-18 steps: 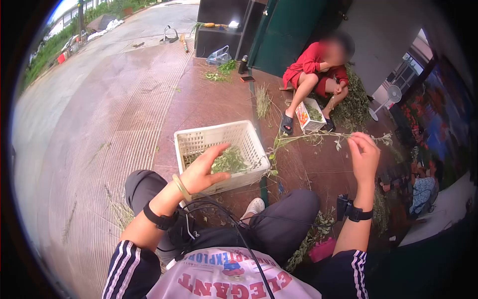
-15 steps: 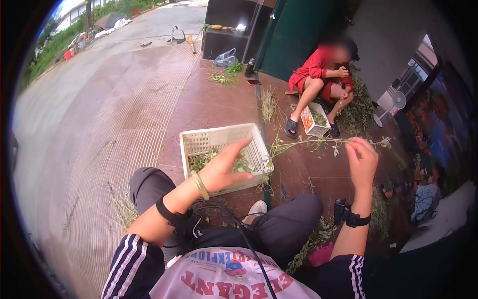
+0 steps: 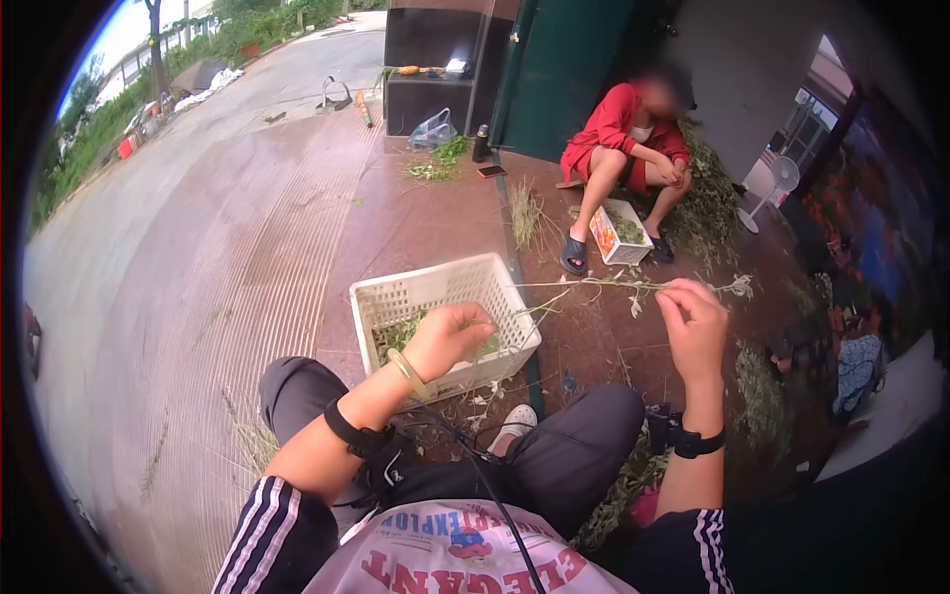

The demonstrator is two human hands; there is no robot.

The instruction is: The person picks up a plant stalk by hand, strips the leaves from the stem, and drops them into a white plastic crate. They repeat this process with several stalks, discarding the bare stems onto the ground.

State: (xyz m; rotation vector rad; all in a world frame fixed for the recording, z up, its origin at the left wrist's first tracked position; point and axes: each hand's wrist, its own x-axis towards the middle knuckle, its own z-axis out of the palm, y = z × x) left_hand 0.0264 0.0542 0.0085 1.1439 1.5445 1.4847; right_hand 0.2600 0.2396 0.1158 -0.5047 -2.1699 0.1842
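A long thin plant stem (image 3: 606, 282) with a few leaves runs sideways beyond the basket's right rim. My right hand (image 3: 696, 322) pinches it between thumb and fingers near its leafy right end. My left hand (image 3: 447, 342), with a bangle at the wrist, is over the white plastic basket (image 3: 426, 280). Its fingers are drawn together, and whatever they hold is hidden. Loose green leaves (image 3: 396, 335) lie inside the basket. Other thin sprigs (image 3: 546, 309) reach past the basket's right side.
Across from me a person in red (image 3: 618, 134) sits behind a small white basket (image 3: 621, 234). Stripped stems (image 3: 526, 213) lie on the tiled floor. Cut plants (image 3: 762, 396) are heaped at right. A phone (image 3: 492, 171), a dark bottle (image 3: 481, 144) and a fan (image 3: 777, 188) are farther off.
My left hand has gone from spread fingers to closed fingers over the basket. My right hand still pinches the stem. The person opposite has lowered their hands.
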